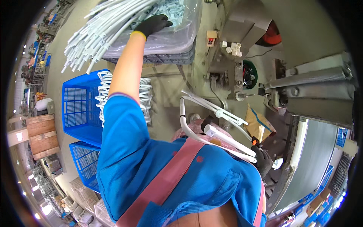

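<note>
In the head view, the white tubular frame (230, 142) lay in front of the person's torso, to the right of centre, with its lower end at the right hand (263, 160). It combined a curved tube with a straight, squared bar. It looked stiff and probably hollow, so it was likely light for its length, though awkward to balance with a hold near one end. Its smooth, pale finish suggested that it could turn or slide in a glove, and that it would scratch or chip sooner than break. The sounder places to take hold seemed to be the straight bar, or the point where the tubes drew together, with the fingers wrapped fully around.

The right hand, in a dark glove, was closed around the frame near that lower end; part of the grasp was hidden behind the tubes.

The left hand (153, 25), in a dark glove with a yellow cuff, was stretched out over the small pale pieces (174, 13) in a plastic-lined crate (166, 58). Its fingers lay close together and pointed to the right, just beside a bundle of long white tubes (94, 36). Whether it pinched a piece could not be told, since the palm faced away. The small pieces looked rigid and light, suited to a fingertip pinch; the long tubes looked stiff and liable to roll against one another.
</note>
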Demonstrator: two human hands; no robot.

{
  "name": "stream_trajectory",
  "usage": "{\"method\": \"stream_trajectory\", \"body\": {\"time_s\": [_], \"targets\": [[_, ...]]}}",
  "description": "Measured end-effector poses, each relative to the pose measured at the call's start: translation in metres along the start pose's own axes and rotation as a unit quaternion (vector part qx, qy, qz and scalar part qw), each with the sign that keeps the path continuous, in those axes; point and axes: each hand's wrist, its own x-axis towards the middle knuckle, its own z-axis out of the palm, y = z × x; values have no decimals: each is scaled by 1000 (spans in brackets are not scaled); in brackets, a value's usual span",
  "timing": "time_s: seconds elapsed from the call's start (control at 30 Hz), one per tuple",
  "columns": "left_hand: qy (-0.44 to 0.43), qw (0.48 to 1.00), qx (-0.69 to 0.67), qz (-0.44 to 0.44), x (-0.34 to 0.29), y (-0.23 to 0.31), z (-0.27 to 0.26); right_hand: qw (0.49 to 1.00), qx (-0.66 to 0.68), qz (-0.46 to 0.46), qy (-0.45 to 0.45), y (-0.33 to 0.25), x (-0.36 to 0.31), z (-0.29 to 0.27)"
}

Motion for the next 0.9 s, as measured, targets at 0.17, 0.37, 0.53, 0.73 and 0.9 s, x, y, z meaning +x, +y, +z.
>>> {"method": "stream_trajectory", "body": {"time_s": [0.17,0.37,0.53,0.73,0.9], "targets": [[-158,987,-28,-30,48,-40,23,998,-65,22,0,-8,-16,-2],[-108,990,-70,55,74,-64,42,992,-121,25,-6,-18,-18,-10],[-85,986,-26,138,82,-74,45,988,-151,-21,-9,-28,-12,-21],[-46,980,-2,195,84,-80,50,986,-163,-28,1,-40,-2,-30],[16,989,40,140,71,-56,45,986,-162,-27,1,-46,4,-32]]}}
